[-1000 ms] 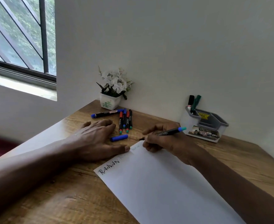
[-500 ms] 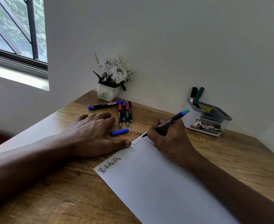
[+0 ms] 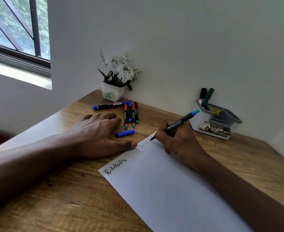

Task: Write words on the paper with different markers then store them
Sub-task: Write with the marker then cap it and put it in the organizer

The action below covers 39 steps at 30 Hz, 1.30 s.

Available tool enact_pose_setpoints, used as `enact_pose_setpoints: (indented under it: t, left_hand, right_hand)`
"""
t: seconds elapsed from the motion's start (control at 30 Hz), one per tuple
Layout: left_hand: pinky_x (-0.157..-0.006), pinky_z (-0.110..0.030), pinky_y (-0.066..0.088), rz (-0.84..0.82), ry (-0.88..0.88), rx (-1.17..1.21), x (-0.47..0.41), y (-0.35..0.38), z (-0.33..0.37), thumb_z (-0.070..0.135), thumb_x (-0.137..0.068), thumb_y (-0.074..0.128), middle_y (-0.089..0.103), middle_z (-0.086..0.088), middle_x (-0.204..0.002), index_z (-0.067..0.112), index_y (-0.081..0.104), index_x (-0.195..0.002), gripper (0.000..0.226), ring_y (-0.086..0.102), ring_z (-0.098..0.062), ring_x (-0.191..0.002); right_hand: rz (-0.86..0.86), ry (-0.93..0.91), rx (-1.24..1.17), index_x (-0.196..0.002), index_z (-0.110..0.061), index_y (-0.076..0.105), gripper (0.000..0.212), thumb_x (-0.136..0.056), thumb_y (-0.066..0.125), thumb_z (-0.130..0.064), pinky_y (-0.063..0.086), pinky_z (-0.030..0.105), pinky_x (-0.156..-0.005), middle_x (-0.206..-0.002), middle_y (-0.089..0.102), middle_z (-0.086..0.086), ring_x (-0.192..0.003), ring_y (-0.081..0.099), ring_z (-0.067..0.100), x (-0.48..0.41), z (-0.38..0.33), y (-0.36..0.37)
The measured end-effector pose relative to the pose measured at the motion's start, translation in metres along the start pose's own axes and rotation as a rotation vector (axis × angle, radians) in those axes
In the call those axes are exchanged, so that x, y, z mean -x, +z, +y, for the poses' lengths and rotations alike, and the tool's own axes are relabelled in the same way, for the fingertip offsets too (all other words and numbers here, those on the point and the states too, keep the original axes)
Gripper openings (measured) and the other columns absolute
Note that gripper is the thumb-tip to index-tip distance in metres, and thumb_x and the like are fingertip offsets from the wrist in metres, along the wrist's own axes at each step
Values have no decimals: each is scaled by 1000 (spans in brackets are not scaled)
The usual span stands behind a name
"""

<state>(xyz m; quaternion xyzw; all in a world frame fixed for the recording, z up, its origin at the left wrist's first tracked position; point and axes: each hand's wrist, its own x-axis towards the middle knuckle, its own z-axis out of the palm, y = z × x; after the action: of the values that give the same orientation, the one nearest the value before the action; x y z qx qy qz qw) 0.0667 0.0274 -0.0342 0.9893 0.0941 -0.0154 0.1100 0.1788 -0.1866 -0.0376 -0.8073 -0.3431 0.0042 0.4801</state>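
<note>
A white sheet of paper [image 3: 168,186] lies on the wooden desk [image 3: 67,203], with words written along its top edge. My right hand [image 3: 179,141] grips a black marker [image 3: 174,125] with a blue-green end, its tip touching the paper near the far corner. My left hand [image 3: 97,134] lies flat on the desk, the thumb pressing the paper's edge. A blue cap [image 3: 125,133] lies just beyond that hand. Several capped markers [image 3: 131,114] lie behind it, plus a larger blue-capped marker [image 3: 109,105].
A grey and white pen holder [image 3: 216,123] with two markers standing in it sits at the back right against the wall. A small white pot of white flowers [image 3: 116,81] stands in the desk's back corner. A window is at the upper left.
My right hand has raised the marker from a flat angle to a steeper writing angle and brought the tip down onto the paper. The left hand has stayed in place.
</note>
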Motion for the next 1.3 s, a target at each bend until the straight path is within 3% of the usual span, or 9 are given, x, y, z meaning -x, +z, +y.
enact_pose_setpoints:
  t: [0.1, 0.23, 0.4, 0.6, 0.97, 1.3]
  left_hand:
    - [-124, -43, 15, 9, -2, -3, -2, 2, -3, 105, -47, 11, 12, 11, -169, 35, 18, -161, 133, 17, -14, -154]
    - [-124, -43, 15, 13, -13, -5, -3, 2, -3, 103, -62, 20, 11, 11, -170, 34, 18, -161, 120, 16, -15, -155]
    - [-125, -43, 15, 7, -8, 1, -2, 1, -3, 104, -48, 13, 12, 11, -170, 35, 17, -161, 132, 16, -14, -155]
    - [-124, -42, 15, -5, -25, 1, -1, 0, 0, 99, -64, 24, 9, 11, -170, 35, 16, -161, 116, 14, -15, -155]
    - [-124, -42, 16, -15, -26, 8, 0, -2, 1, 95, -63, 29, 10, 10, -170, 35, 16, -161, 116, 16, -16, -155]
    - [-123, -42, 17, -15, -32, 6, -2, -1, 0, 96, -62, 28, 10, 11, -170, 35, 16, -161, 117, 16, -16, -155]
  right_hand:
    - [20, 7, -3, -68, -9, 61, 19, -86, 67, -9, 45, 28, -48, -48, 54, -8, -43, 51, 11, 0, 0, 0]
    - [31, 4, -5, -68, -10, 61, 19, -87, 67, -8, 46, 27, -47, -47, 55, -7, -43, 52, 11, 0, -1, 1]
    - [46, 19, -1, -65, -12, 58, 24, -86, 68, -9, 46, 27, -46, -46, 53, -7, -42, 51, 11, 0, -1, 1]
    - [63, 26, 10, -66, -11, 59, 22, -86, 69, -11, 47, 26, -46, -48, 56, -6, -42, 54, 11, -1, -1, 2]
    - [57, 58, -6, -71, -8, 59, 19, -88, 68, -10, 45, 23, -46, -46, 57, -6, -42, 53, 9, 1, -3, 0]
    - [114, 65, 30, -68, -10, 58, 21, -84, 71, -13, 46, 28, -47, -47, 56, -3, -42, 53, 13, 0, -3, 3]
